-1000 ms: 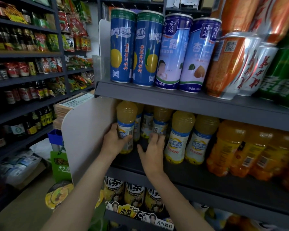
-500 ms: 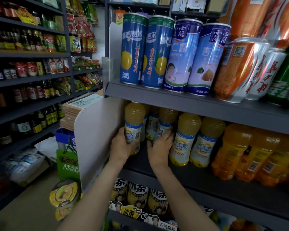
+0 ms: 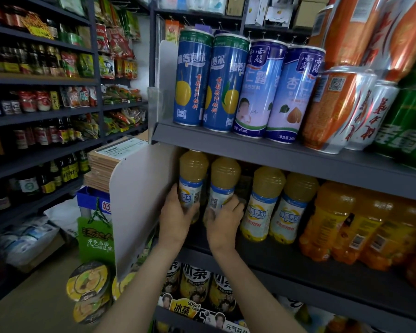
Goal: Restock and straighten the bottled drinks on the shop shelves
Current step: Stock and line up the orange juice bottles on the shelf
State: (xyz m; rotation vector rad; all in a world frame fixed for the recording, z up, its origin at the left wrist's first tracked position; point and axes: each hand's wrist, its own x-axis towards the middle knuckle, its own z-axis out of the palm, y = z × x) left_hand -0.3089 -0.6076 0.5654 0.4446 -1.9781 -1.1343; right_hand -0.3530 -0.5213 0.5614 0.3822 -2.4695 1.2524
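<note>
Hands grip 2 yellow juice bottles at the middle shelf's (image 3: 286, 265) left end: left hand (image 3: 175, 218) wraps the end bottle (image 3: 192, 181), right hand (image 3: 223, 219) its neighbour (image 3: 223, 183), fingers curled round each.

The pale can (image 3: 256, 92) reads "240mL" at its foot. The tea sign (image 3: 192, 310) below reads "冰茶" and "900ml". The white-and-red can (image 3: 368, 116) bears a QR code.
</note>
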